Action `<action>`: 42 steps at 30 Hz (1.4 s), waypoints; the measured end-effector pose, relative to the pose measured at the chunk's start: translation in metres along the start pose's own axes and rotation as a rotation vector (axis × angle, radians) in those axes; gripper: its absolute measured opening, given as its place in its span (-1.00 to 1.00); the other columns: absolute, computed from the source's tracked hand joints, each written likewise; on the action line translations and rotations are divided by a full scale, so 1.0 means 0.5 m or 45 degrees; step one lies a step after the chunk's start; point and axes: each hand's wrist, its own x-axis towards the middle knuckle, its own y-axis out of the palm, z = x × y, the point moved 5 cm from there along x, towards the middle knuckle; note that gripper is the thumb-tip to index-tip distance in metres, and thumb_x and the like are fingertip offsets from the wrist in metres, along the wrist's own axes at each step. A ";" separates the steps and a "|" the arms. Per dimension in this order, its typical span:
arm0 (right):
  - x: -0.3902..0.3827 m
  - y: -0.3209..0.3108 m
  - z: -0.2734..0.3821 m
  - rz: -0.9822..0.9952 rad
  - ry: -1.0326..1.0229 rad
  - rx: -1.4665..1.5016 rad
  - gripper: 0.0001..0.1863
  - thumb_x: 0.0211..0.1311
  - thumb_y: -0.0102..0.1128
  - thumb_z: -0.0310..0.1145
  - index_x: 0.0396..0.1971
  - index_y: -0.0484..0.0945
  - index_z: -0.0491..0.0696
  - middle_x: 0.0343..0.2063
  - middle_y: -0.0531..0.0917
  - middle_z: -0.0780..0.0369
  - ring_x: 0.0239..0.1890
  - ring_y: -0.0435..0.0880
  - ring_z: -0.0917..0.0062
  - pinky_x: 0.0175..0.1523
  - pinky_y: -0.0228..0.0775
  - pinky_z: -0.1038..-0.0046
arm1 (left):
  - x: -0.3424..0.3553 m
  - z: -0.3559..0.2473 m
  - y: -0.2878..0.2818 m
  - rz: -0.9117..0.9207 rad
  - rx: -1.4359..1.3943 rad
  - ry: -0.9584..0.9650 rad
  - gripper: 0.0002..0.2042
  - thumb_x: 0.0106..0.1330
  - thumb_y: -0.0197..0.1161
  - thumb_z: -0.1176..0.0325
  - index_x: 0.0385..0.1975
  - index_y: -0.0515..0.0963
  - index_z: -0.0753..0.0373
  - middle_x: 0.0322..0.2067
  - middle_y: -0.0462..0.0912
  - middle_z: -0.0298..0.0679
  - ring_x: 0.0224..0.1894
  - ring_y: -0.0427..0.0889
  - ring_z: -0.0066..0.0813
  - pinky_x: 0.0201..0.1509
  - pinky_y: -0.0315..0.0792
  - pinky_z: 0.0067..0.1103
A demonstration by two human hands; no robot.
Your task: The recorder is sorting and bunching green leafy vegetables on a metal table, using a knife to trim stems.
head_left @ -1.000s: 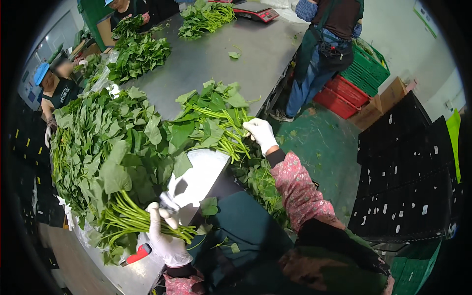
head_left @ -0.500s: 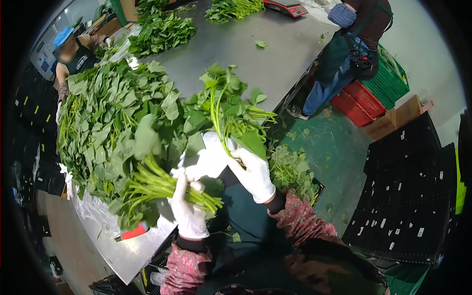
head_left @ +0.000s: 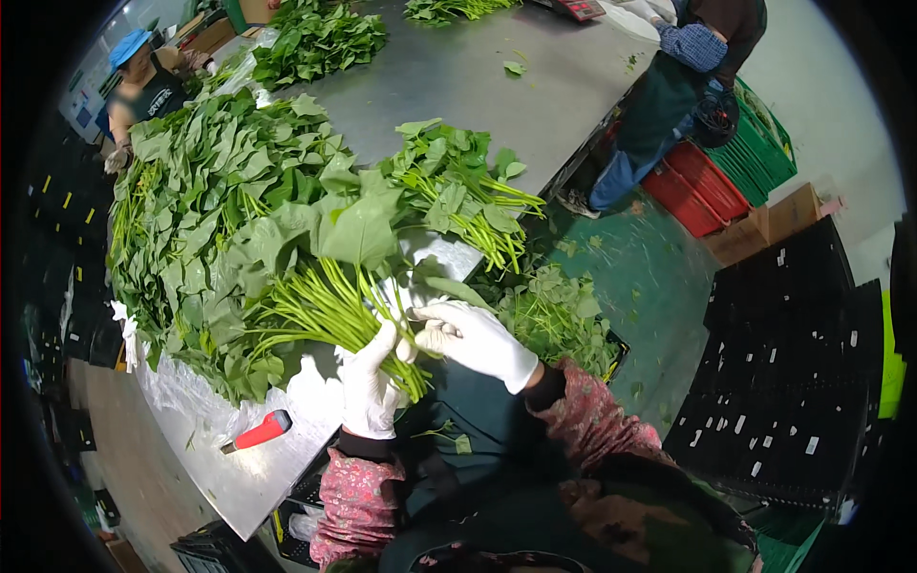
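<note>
White gloves cover both hands. Left hand [head_left: 371, 390] is closed around the stem ends of a bunch of greens [head_left: 320, 286], clamping the pale stalks together near their cut ends so the leaves fan out toward ten o'clock. Right hand [head_left: 475, 336] sits at three o'clock of the left, just beside it, fingers curled in toward the top of the stalks; it touches the bunch, but whether it pinches a stem or only steadies them cannot be told. Judged from the hold, gripping low on the stems keeps the bundle even at its base.

Bunch lies partly on the steel table [head_left: 458, 86], its leaves merging with a large heap of loose greens [head_left: 201, 181] spread from nine to eleven o'clock of the hands. A second, smaller bunch [head_left: 458, 191] lies at one o'clock, stems pointing toward the table edge. At seven o'clock of the left hand, near the table's edge, rests a red-handled tool [head_left: 258, 432], apart from both hands and within reach.

Below the table edge at three o'clock, a dark crate [head_left: 559, 320] holds more leaves. Farther off, another pile of greens [head_left: 320, 38] lies at twelve o'clock. One person in a blue cap [head_left: 143, 81] works at eleven o'clock; another person [head_left: 669, 86] stands at one o'clock beside red and green crates [head_left: 735, 172].
</note>
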 end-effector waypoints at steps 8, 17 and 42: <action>-0.016 0.022 0.024 -0.031 0.061 1.238 -0.84 0.37 0.16 -0.40 -0.21 0.57 -0.19 -0.30 0.68 0.28 -0.26 0.62 0.65 -0.12 0.42 0.60 | -0.023 0.004 0.006 0.109 0.117 0.131 -0.81 0.36 0.22 0.43 -0.08 0.53 0.28 -0.21 0.61 -0.24 -0.49 0.46 -0.55 -0.41 0.32 -0.62; -0.207 -0.126 -0.098 -0.806 0.147 0.815 -0.78 0.36 0.12 -0.32 -0.29 0.63 -0.17 -0.43 0.65 0.32 -0.41 0.53 0.69 -0.22 0.36 0.59 | -0.005 -0.073 0.035 0.392 -0.463 0.253 -0.83 0.48 0.08 0.34 -0.01 0.47 0.16 -0.29 0.56 -0.31 -0.45 0.38 -0.58 -0.27 0.33 -0.56; 0.014 -0.196 -0.072 -0.559 0.129 0.003 -0.77 0.20 0.26 -0.30 -0.34 0.58 -0.18 -0.56 0.66 0.31 -0.52 0.53 0.73 -0.36 0.38 0.59 | -0.015 -0.008 -0.021 0.245 -0.371 -0.019 -0.72 0.36 0.20 0.37 0.01 0.38 0.25 -0.41 0.43 -0.35 -0.47 0.32 -0.53 -0.34 0.25 -0.57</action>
